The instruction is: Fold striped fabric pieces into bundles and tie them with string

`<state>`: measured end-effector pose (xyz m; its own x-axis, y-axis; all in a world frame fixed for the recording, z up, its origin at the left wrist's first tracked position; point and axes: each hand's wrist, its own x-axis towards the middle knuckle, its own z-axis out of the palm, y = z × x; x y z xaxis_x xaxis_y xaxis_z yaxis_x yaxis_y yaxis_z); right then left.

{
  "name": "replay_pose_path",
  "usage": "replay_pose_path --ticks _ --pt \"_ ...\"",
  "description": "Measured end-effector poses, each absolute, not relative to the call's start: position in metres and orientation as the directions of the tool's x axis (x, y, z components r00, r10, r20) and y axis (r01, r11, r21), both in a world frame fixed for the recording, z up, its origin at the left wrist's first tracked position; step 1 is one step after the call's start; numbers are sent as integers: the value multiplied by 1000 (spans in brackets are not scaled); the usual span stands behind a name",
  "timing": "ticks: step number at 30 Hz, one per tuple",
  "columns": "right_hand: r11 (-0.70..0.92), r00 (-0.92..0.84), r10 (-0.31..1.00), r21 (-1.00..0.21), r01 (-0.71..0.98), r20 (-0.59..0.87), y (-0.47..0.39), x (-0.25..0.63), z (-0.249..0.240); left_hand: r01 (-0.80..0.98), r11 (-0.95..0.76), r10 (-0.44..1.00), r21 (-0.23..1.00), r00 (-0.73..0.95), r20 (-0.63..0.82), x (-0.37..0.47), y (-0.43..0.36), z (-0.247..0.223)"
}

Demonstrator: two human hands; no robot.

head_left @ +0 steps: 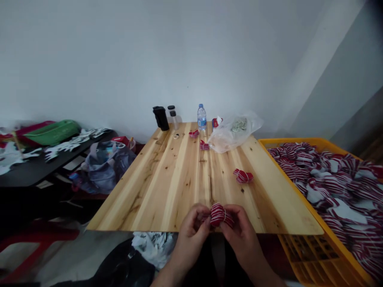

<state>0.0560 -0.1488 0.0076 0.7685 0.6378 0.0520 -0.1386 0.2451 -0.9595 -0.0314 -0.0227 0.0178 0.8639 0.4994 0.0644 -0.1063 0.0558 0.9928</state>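
At the near edge of the wooden table [176, 179], a red-and-white striped cloth bundle [218, 214] is held between both hands, with a thin pale band around it. My left hand [194, 225] grips its left end, the thumb in front. On its right end are the closed fingers of my right hand [237, 227]. A similar red bundle [243, 176] lies on the table beyond my right hand. Two more, a small striped one [204, 146] and another [194, 134], lie farther back.
A yellow crate [324, 144] full of striped cloth pieces stands at the right. Toward the wall are a plastic bag [224, 139], a water bottle [201, 118] and a black tumbler [160, 118]. A blue-grey bag [104, 169] sits left of the table.
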Motion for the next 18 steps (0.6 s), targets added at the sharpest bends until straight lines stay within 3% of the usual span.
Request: replay_pose_path --ticks 7,11,15,18 --pt "121 696 714 -993 -18 74 -149 59 4 -165 -289 496 943 817 294 -32 -24 17" --pt "11 642 766 -998 57 45 -148 70 8 -91 -354 437 931 864 251 -33 -19 16" --pt "12 658 750 -996 93 70 -148 80 15 -30 -426 307 904 935 175 -30 13 30" --pt "25 758 651 -999 26 36 -147 86 15 -38 -647 228 761 943 241 0 66 47"
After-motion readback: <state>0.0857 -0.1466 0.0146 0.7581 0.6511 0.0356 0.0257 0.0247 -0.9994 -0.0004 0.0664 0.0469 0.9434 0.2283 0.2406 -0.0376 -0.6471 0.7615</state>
